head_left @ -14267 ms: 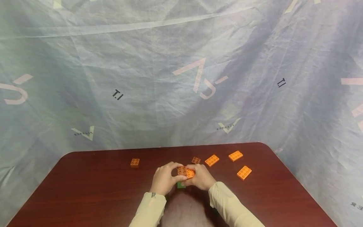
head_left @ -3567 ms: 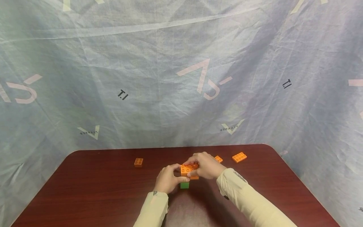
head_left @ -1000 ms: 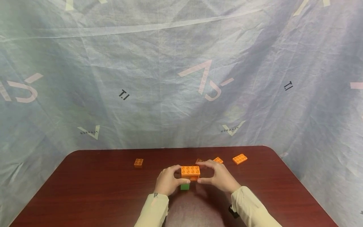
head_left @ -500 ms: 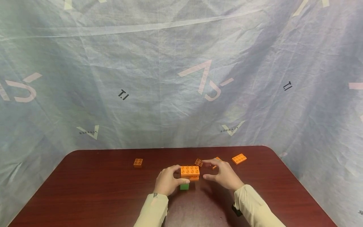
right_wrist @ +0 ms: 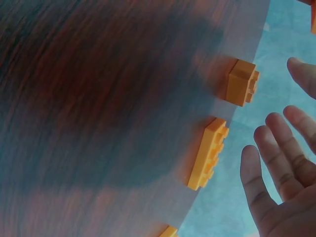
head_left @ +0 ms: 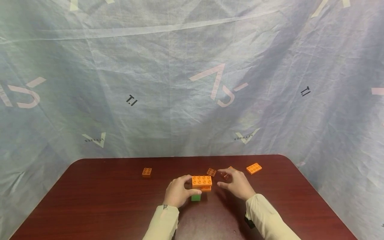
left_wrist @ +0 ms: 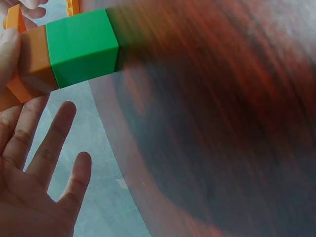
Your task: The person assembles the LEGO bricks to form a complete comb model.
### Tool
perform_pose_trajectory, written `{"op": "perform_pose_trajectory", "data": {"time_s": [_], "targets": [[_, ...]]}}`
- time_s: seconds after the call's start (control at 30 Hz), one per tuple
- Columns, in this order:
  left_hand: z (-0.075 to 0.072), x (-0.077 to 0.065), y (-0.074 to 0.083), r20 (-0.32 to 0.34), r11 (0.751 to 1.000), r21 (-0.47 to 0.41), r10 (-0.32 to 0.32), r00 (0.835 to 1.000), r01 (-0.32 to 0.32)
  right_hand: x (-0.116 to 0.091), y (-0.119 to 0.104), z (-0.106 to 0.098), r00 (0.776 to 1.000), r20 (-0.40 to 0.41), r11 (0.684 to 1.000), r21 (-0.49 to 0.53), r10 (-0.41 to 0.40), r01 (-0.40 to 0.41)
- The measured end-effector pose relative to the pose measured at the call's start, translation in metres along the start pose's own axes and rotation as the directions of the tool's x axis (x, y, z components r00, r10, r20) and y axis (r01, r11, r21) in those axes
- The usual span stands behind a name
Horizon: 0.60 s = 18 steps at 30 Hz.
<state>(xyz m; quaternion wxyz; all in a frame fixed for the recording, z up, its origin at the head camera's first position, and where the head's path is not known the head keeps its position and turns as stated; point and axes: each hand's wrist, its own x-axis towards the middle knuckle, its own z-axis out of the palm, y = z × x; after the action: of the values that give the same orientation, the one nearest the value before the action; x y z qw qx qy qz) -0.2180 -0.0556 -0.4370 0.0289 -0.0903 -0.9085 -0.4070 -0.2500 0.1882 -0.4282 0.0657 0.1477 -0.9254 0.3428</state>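
My left hand (head_left: 177,192) pinches a small stack of toy building bricks between thumb and fingers. Its top is a long orange brick (head_left: 202,180) with studs upward; a second orange brick (head_left: 206,189) shows below, and a green brick (head_left: 196,197) forms the base. The left wrist view shows a brown brick (left_wrist: 37,63) between the green block and the orange layer, with the outer fingers spread. To the right, apart from the stack, my right hand (head_left: 238,185) holds nothing, its thumb and fingers separated. An orange brick (head_left: 230,167) is partly hidden behind it.
On the dark red table (head_left: 105,200), a brown brick (head_left: 211,172) lies behind the stack, another brown brick (head_left: 146,172) to the left, and a long orange brick (head_left: 254,168) at the back right. A grey cloth (head_left: 150,100) hangs beyond the table's far edge.
A long orange brick from the table's right is now on the stack's top. My right hand let go of it and moved right; the left kept its grip.
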Motion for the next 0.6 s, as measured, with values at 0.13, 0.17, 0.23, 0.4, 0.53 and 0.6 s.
{"op": "perform_pose_trajectory", "data": {"time_s": [0.13,0.17,0.23,0.4,0.53,0.6], "targets": [[0.000,0.000,-0.001,0.005,1.000,-0.003,0.002,1.000,-0.002,0.003,0.001,0.003,1.000,-0.010,1.000,-0.011,0.013,-0.013],[0.000,0.000,-0.001,0.005,1.000,-0.003,0.002,1.000,-0.002,0.004,0.001,0.003,1.000,-0.011,1.000,-0.010,0.018,-0.018],[0.000,0.000,-0.001,0.005,1.000,-0.002,0.003,1.000,-0.003,0.006,0.001,0.004,1.000,-0.010,1.000,-0.007,0.027,-0.027],[0.000,0.001,-0.002,0.001,1.000,0.004,0.007,1.000,-0.007,0.011,0.000,0.008,0.999,-0.005,0.999,0.011,0.042,-0.042],[0.000,0.001,-0.001,-0.004,1.000,0.013,0.015,1.000,-0.015,0.015,-0.001,0.010,0.999,-0.013,0.999,-0.009,0.032,-0.032],[0.000,0.001,0.000,-0.008,1.000,0.018,0.019,1.000,-0.019,0.016,-0.002,0.010,0.999,-0.010,0.999,-0.023,0.031,-0.031]]}}
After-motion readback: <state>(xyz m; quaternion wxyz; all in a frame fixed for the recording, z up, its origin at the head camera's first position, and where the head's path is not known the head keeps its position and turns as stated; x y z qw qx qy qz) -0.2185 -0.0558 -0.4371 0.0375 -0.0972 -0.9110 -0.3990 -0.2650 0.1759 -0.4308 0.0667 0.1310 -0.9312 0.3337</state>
